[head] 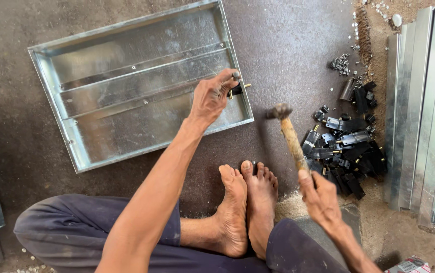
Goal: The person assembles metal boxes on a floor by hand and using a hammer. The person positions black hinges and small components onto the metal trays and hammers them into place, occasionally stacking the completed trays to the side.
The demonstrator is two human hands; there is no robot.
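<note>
Right now I have my left hand [211, 97] pinched shut on a small black latch part [237, 90] with a brass pin sticking out of its far side, held against the right rim of the galvanised metal tray [126, 86]. My right hand [321, 194] is wrapped closed around the lower end of a wooden-handled hammer [289, 135], whose head hangs just to the right of the pinched part, not touching it.

I judge the latch part to be light, rigid and small enough to slip, so the fingertip pinch on its black body, clear of the pin, looks like the sensible hold. The tray reads as thin sheet metal: stiff along its folded rim, likely springy across the flat, with edges I would treat as sharp. The hammer is head-heavy, and a hold this low on the handle gives swing but less fine control.

Beyond the hammer grip, further right, lies a pile of black latch parts [346, 151] like the one I hold, and past that a stack of long folded metal strips [424, 111]. Loose small screws [340, 63] are scattered above the pile. Just below and right of my hammer hand, at the picture's bottom edge, a corner of a small red-and-white printed carton [408, 265] shows; I cannot tell more of it. My bare feet [248, 202] rest between the two grips.
</note>
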